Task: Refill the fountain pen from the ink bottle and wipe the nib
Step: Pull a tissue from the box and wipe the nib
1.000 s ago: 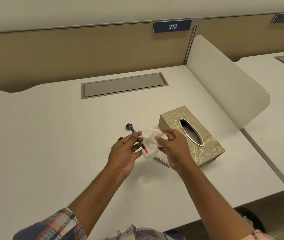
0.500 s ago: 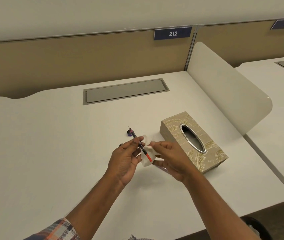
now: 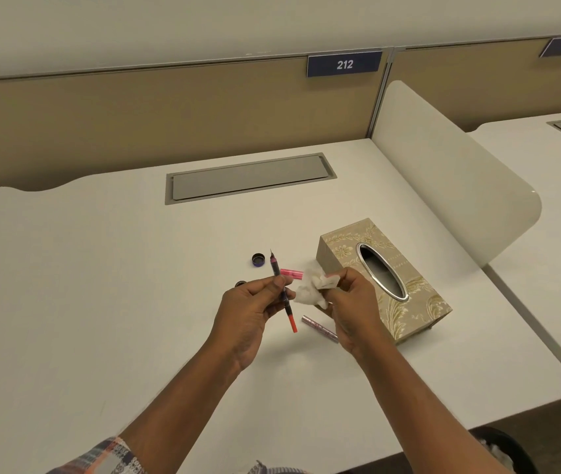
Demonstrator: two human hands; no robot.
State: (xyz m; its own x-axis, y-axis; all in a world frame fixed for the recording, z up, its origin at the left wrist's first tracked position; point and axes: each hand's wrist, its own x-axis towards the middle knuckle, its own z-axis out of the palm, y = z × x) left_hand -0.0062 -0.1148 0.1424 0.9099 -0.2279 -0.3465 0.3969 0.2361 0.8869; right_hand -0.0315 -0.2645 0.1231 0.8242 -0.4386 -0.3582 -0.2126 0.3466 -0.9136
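My left hand (image 3: pixel 251 309) pinches the thin inner part of the fountain pen (image 3: pixel 283 292), nib pointing away and up, its red end toward me. My right hand (image 3: pixel 350 302) holds a crumpled white tissue (image 3: pixel 309 290) just right of the pen, apart from the nib. A small dark ink bottle (image 3: pixel 240 284) peeks out behind my left fingers. Its round dark cap (image 3: pixel 258 259) lies on the desk beyond. A pink pen piece (image 3: pixel 291 273) and a metallic pink pen barrel (image 3: pixel 320 328) lie on the desk.
A gold patterned tissue box (image 3: pixel 405 313) stands right of my hands. The white desk (image 3: pixel 101 285) has a grey cable hatch (image 3: pixel 248 177) at the back, a curved white divider (image 3: pixel 443 186) on the right and a tan partition behind. A dark bin (image 3: pixel 501 449) sits below the desk edge.
The tissue has come off the pen and moved right with my right hand. The pink pen piece and the bottle cap on the desk are now uncovered. The camera tilted slightly.
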